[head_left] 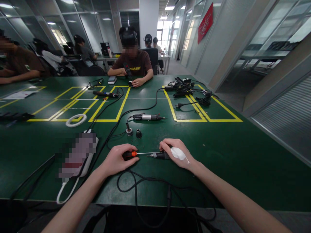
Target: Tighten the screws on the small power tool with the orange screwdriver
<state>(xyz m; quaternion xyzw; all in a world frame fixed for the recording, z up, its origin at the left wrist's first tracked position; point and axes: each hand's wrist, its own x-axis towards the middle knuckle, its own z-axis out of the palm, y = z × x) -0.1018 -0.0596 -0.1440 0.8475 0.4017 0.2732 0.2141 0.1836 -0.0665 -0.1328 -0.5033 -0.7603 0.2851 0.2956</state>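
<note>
My left hand [121, 158] is closed around the black and orange handle of a screwdriver [133, 154]. The screwdriver's thin shaft points right and reaches the fingertips of my right hand [177, 152]. That hand, with a white patch on its back, is curled over the black body of an electric screwdriver [161, 156], whose metal tip points left, just below the shaft. Its rear part is hidden under the palm. Beyond my hands lie a second electric screwdriver [148, 117], black and silver, and two small dark metal-and-black parts, one taller [129, 130] and one shorter [138, 133].
At left lie a phone-like slab [79, 155] with a white cable and a white ring [76, 120]. Black cable [136, 184] loops near the front edge. A pile of black tools and cords [183, 87] is at back right. Across the table a person [131, 61] holds a tool.
</note>
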